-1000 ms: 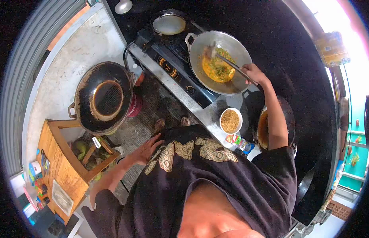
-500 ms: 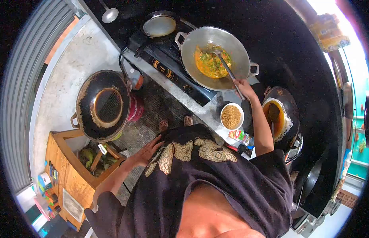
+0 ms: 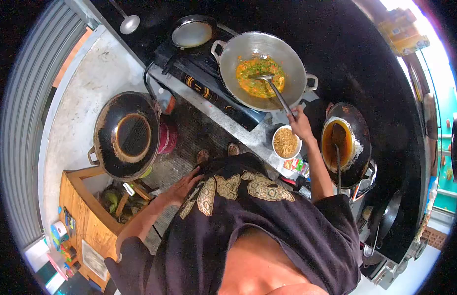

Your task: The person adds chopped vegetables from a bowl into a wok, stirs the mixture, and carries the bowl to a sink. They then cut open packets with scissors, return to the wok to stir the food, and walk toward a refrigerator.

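Observation:
My right hand (image 3: 301, 125) is closed round the handle of a metal spatula (image 3: 278, 93). The spatula's head rests in orange food with green pieces (image 3: 258, 66), at the bottom of a large two-handled wok (image 3: 291, 64) on the gas stove (image 3: 204, 87). Just below this hand stands a white bowl of brown crumbly food (image 3: 285, 143). My left hand (image 3: 185, 188) lies against the dark patterned shirt at my side, fingers stretched out and holding nothing.
On the right sits a dark wok (image 3: 349, 173) with orange liquid and another spatula (image 3: 338, 142). A blackened wok (image 3: 101, 135) is at left, above a wooden cabinet (image 3: 81, 206). A small pan (image 3: 193, 34) and a ladle (image 3: 129, 24) are at the back.
My right hand has moved slightly down, drawing the spatula's handle with it. The spatula's head has shifted a little down and left in the food. My left hand stays at my side.

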{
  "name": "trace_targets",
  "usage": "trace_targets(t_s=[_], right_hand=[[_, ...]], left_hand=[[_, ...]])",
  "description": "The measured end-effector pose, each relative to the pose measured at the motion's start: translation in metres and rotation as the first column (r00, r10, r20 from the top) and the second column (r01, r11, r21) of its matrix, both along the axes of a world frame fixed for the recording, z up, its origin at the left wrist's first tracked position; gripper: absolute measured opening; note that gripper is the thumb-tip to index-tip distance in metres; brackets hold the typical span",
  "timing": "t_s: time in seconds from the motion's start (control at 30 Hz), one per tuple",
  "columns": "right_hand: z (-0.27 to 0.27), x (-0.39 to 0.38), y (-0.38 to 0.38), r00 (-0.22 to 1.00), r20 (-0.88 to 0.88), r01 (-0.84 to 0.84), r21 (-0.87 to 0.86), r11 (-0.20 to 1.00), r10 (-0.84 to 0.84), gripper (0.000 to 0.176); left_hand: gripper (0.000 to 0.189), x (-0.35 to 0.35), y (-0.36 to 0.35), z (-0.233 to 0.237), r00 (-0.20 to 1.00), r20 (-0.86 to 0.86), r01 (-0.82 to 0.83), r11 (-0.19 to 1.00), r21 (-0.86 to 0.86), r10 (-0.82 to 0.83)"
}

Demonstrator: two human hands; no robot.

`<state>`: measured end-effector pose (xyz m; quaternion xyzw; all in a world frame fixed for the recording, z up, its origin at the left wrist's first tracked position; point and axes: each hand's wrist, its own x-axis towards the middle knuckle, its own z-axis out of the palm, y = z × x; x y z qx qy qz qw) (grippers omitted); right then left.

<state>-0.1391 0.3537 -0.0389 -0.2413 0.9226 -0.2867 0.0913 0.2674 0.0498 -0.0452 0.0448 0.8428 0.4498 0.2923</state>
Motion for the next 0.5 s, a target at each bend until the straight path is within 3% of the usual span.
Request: trace_targets(t_s=[0.07, 0.2, 0.23, 0.3, 0.33, 0.37, 0.43, 0.5], right_hand=[[-0.012, 0.001, -0.011, 0.986, -0.169, 0.008, 0.048, 0.999, 0.001, 0.03], [0.031, 0.008, -0.009, 0.997, 0.062, -0.04, 0.098, 0.994, 0.034, 0.028], [0.029, 0.004, -0.006, 0.999, 0.036, -0.032, 0.038, 0.999, 0.031, 0.027], [0.021, 0.0, 0.002, 1.0, -0.005, -0.016, -0.077, 0.997, 0.016, 0.026], [0.028, -0.003, -0.005, 0.995, 0.086, 0.053, -0.086, 0.995, -0.046, 0.023], [0.014, -0.01, -0.008, 0.996, -0.073, 0.041, -0.105, 0.994, -0.049, 0.022], [0.006, -0.02, -0.02, 0.995, -0.08, 0.058, -0.076, 0.995, -0.064, 0.023], [-0.018, -0.025, -0.02, 0.994, -0.112, -0.005, -0.07, 0.998, -0.003, 0.021]], left_hand=[[0.116, -0.003, -0.001, 0.008, 0.999, 0.019, 0.048, 0.998, -0.052, -0.047], [0.112, 0.0, 0.0, 0.023, 0.997, -0.04, 0.062, 0.989, -0.137, -0.068], [0.111, 0.001, 0.002, 0.031, 0.996, -0.076, 0.045, 0.99, -0.137, -0.056], [0.11, 0.024, -0.005, -0.048, 0.997, -0.036, -0.062, 0.993, 0.103, 0.066], [0.11, 0.026, -0.004, -0.047, 0.998, -0.007, -0.065, 0.992, 0.106, 0.066], [0.109, 0.028, -0.003, -0.046, 0.998, 0.022, -0.068, 0.992, 0.109, 0.066], [0.11, -0.002, 0.004, 0.042, 0.997, 0.07, 0.028, 0.992, -0.121, -0.02], [0.11, -0.003, 0.004, 0.036, 1.0, 0.012, 0.029, 0.992, -0.126, -0.028]])
